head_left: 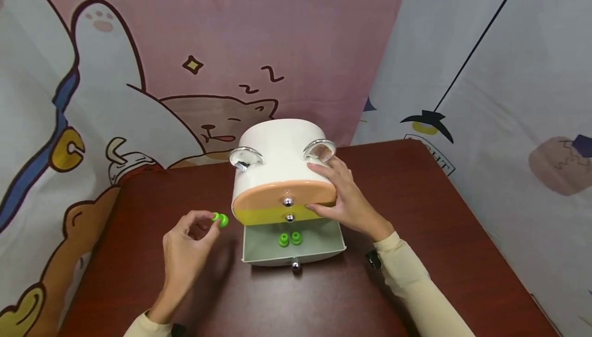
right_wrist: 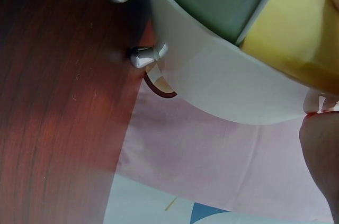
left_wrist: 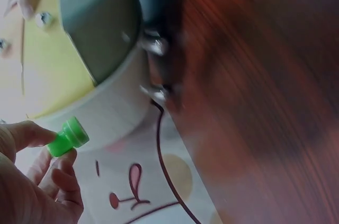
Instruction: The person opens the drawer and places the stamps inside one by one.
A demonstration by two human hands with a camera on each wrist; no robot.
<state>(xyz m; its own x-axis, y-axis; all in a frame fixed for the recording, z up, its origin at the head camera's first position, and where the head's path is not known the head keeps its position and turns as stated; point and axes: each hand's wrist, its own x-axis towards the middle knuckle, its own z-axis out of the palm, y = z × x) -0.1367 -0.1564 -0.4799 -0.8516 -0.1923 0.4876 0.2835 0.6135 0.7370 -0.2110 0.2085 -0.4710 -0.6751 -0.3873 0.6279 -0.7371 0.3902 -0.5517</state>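
Observation:
Between thumb and fingertips, my left hand pinches a small green toy stamp, held left of a white mini drawer cabinet. The left wrist view shows that green stamp with its wide round end pointing away from the fingers. My right hand grips the cabinet's right side, fingers over the white top by a silver ring and thumb across the front. The bottom grey-green drawer is pulled out, and two more green stamps stand inside it. Above, the orange drawer and yellow drawer are closed.
The cabinet stands on a dark reddish-brown wooden table. Silver feet show under it in the wrist views. Behind the table hangs a cloth printed with cartoon animals. A round silver knob juts from the open drawer's front.

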